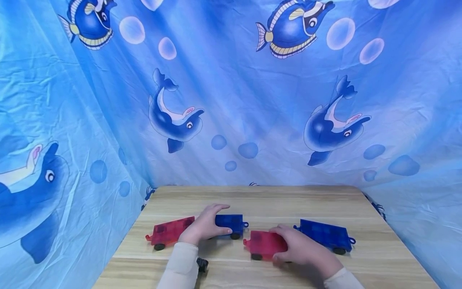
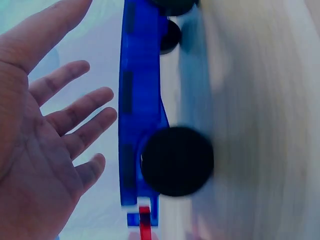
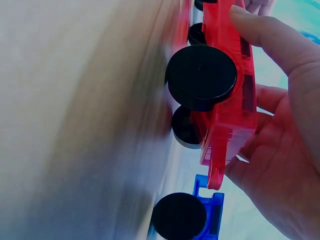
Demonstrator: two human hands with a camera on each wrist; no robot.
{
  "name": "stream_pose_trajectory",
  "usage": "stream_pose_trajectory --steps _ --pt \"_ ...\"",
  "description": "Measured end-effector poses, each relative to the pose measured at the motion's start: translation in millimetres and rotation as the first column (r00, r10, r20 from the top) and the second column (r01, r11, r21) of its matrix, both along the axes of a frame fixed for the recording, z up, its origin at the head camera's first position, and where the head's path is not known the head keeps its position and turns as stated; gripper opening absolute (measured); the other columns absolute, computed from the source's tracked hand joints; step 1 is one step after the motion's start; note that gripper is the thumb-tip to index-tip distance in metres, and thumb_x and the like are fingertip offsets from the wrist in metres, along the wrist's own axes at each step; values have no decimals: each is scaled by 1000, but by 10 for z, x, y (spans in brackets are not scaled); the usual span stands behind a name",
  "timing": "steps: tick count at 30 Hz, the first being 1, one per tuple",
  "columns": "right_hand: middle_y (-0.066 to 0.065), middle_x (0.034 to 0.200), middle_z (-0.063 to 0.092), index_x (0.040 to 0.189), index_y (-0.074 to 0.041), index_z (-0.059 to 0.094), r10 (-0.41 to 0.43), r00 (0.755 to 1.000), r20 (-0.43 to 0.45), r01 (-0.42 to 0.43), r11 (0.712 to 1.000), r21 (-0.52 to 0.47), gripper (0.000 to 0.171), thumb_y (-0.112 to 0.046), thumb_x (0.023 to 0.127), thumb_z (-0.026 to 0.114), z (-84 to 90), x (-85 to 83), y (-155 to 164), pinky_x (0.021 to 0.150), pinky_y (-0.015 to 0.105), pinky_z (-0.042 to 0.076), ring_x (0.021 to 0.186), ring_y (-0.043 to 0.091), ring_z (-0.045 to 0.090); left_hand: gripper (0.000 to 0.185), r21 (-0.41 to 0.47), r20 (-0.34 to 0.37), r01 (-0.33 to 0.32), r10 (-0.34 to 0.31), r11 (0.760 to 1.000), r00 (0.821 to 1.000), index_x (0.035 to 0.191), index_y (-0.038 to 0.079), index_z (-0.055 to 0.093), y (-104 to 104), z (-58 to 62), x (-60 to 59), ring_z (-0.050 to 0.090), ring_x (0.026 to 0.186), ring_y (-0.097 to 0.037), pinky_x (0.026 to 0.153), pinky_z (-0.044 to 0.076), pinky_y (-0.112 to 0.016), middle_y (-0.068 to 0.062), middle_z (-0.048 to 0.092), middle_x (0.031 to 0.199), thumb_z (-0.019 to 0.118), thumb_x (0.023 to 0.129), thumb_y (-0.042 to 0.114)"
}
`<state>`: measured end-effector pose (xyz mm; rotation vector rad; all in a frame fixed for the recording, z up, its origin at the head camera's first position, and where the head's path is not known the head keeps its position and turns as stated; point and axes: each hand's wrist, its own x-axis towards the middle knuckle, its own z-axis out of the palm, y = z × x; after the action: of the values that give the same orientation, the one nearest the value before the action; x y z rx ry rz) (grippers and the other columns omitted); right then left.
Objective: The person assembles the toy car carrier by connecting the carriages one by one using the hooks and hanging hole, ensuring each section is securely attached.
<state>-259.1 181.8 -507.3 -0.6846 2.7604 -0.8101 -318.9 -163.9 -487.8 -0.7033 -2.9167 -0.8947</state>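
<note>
My left hand (image 1: 208, 225) reaches over the left blue toy wagon (image 1: 231, 224) with its fingers spread. In the left wrist view a gap shows between those fingers and the wagon's side, and a red hook (image 2: 145, 222) sits at the wagon's near-end loop. The left red toy wagon (image 1: 169, 232) stands behind the left forearm. My right hand (image 1: 301, 247) grips the right red toy wagon (image 1: 261, 244), thumb on the near side and fingers on the far side. Its front hook (image 1: 246, 242) points at the left blue wagon's end ring (image 1: 246, 224), apart from it.
The right blue toy wagon (image 1: 323, 234) stands just beyond the right hand, partly behind it. A small black object (image 1: 202, 265) shows beside the left sleeve. Sea-print curtains (image 1: 231, 100) close in the wooden table (image 1: 252, 196) at the back and sides.
</note>
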Motion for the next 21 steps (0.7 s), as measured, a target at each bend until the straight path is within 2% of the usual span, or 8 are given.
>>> stream_pose_trajectory --steps 5,8,11,15,21 --pt "-13 115 55 136 -27 52 -22 1000 -16 22 1000 10 79 -59 70 78 -7 -83 64 78 38 52 98 11 53 82 14 13 39 -39 999 999 142 40 43 98 -19 -12 34 135 -29 99 40 -53 4 40 146 83 70 51" --pt "-13 114 55 137 -27 51 -51 999 -7 51 999 3 80 -59 69 78 -6 -123 110 79 39 51 98 12 53 83 -13 42 52 -51 999 998 143 38 42 121 -55 -6 34 135 -30 98 42 -53 2 40 147 83 72 46" --pt "-13 113 55 137 -26 51 -70 997 11 70 997 -12 80 -58 70 79 -8 -152 146 79 39 51 97 13 53 81 -49 57 55 -52 997 997 144 37 42 123 -85 -2 37 133 -30 97 43 -52 0 41 146 83 74 40" --pt "-12 113 55 137 -25 51 -61 998 -1 61 998 -14 78 -56 72 78 -20 -189 179 80 39 51 98 13 53 77 -79 43 46 -43 996 998 142 35 46 110 -101 -4 39 132 -29 98 42 -51 0 45 143 84 75 34" --pt "-9 118 54 139 -23 49 -58 998 -34 58 998 -4 79 -57 74 76 -45 -242 194 82 41 51 102 14 53 72 -77 39 36 -33 996 999 140 30 50 60 -105 6 40 130 -31 96 43 -53 -3 45 141 83 76 32"
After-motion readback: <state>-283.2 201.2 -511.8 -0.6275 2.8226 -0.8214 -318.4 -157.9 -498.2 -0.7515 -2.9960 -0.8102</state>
